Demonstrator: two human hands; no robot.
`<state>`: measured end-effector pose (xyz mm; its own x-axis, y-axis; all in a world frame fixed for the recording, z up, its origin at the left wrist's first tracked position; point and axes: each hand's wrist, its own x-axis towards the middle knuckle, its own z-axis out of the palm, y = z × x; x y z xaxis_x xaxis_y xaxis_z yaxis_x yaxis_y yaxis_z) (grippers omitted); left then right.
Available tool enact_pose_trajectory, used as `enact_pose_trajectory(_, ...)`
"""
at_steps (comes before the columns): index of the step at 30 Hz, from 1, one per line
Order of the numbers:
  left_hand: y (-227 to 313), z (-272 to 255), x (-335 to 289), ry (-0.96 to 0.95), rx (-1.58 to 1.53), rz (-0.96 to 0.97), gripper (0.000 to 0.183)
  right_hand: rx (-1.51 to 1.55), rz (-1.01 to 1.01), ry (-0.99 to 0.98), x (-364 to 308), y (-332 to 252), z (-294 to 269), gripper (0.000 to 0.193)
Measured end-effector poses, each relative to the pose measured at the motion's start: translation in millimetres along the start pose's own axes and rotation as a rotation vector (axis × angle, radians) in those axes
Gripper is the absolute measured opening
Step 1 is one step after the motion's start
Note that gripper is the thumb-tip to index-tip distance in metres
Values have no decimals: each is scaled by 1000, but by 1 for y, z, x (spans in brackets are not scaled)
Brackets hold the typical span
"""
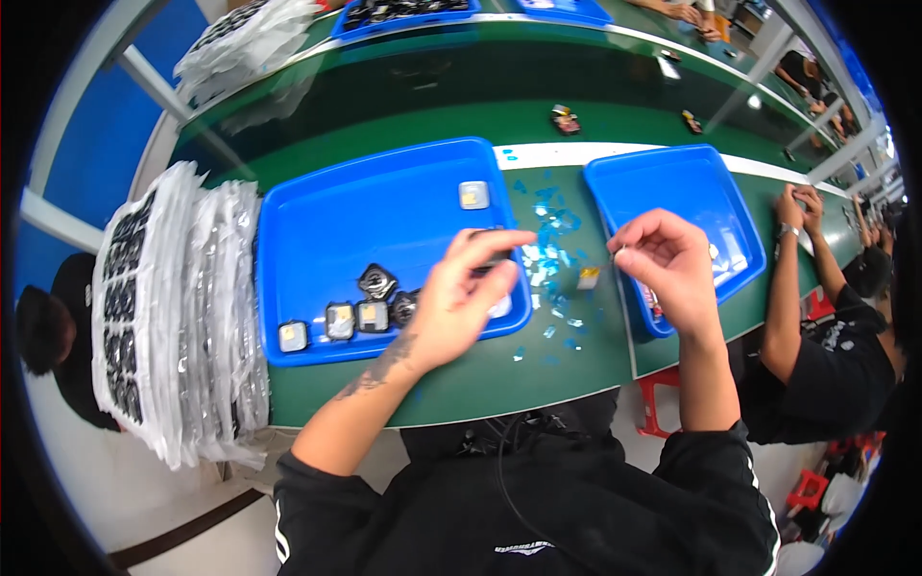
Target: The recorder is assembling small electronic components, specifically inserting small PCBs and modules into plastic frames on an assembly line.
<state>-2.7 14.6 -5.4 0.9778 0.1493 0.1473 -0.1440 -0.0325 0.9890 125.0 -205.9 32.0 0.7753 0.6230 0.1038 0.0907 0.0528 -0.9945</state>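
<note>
My left hand (pixel 463 293) is over the right side of a large blue tray (pixel 336 206), index finger stretched out and thumb bent. Between them a small black part (pixel 493 264) shows, mostly covered by the fingers. My right hand (pixel 669 264) is at the near left edge of a second blue tray (pixel 687 168), thumb and index finger pinched; a tiny pale bit at the tips is too small to name. On the table between the trays lie scattered blue film pieces (pixel 552 254) and a small yellow-and-white piece (pixel 588 278).
Square grey-and-black parts (pixel 374 315) sit in the large tray, another grey part (pixel 473 195) at its far right. Stacked plastic-wrapped trays (pixel 182 317) stand at the left. Two small assemblies (pixel 566 120) lie on the green belt beyond. A co-worker (pixel 816 336) sits at the right.
</note>
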Motion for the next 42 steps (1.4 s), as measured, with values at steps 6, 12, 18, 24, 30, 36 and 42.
enact_pose_trajectory(6, 10, 9, -4, 4, 326, 162, 33, 274, 69, -128, -4, 8, 54, 11)
enact_pose_trajectory(12, 4, 4, -6, 41, 291, 233, 16, 343, 84, -127, -7, 13, 68, 9)
enact_pose_trajectory(18, 6, -2, -6, 31, 349, 320, 16, 180, 92, -152, -4, 13, 55, 8)
enact_pose_trajectory(24, 5, 3, -4, 15, 557, 507, 17, 373, 363, -363, 4, 27, 44, 13)
enact_pose_trajectory(30, 6, 4, -6, 37, 469, 332, 15, 169, 159, -216, -2, 16, 53, 13)
enact_pose_trajectory(36, 1, 7, -7, 22, 286, 239, 13, 12, 72, -237, -6, 10, 51, 12)
enact_pose_trajectory(42, 3, 7, -6, -5, 558, 415, 14, 95, 253, -324, -2, 16, 47, 12)
